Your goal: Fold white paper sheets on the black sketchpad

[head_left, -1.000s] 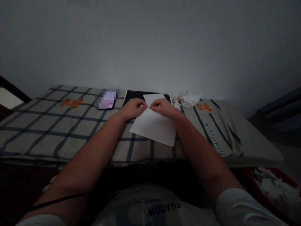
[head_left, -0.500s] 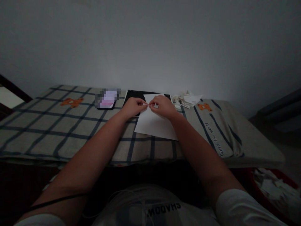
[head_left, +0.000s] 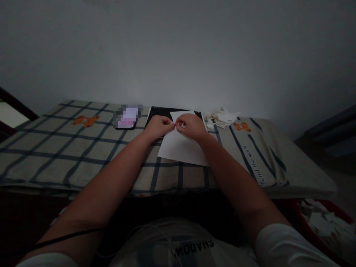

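A white sheet of paper (head_left: 182, 147) lies slanted across the cloth and over a black notebook-like pad (head_left: 161, 111) with small holes along its far edge. My left hand (head_left: 159, 127) pinches the paper's left edge between thumb and forefinger. Right beside it, my right hand (head_left: 191, 126) is closed in a pinch on the same sheet, fingertips almost touching those of the left. The pinched bit of paper is mostly hidden by the fingers.
A phone (head_left: 128, 118) with a lit, partly blurred screen lies to the left. Torn paper scraps (head_left: 221, 118) are heaped to the right. A red basket (head_left: 338, 211) with more scraps stands low at the right. Behind the checked cloth (head_left: 91, 144) rises a grey wall (head_left: 178, 52).
The paper's near edge has shifted slightly to the left. My right hand has turned a little and its fingers have curled closer; both hands stay at the same spot.
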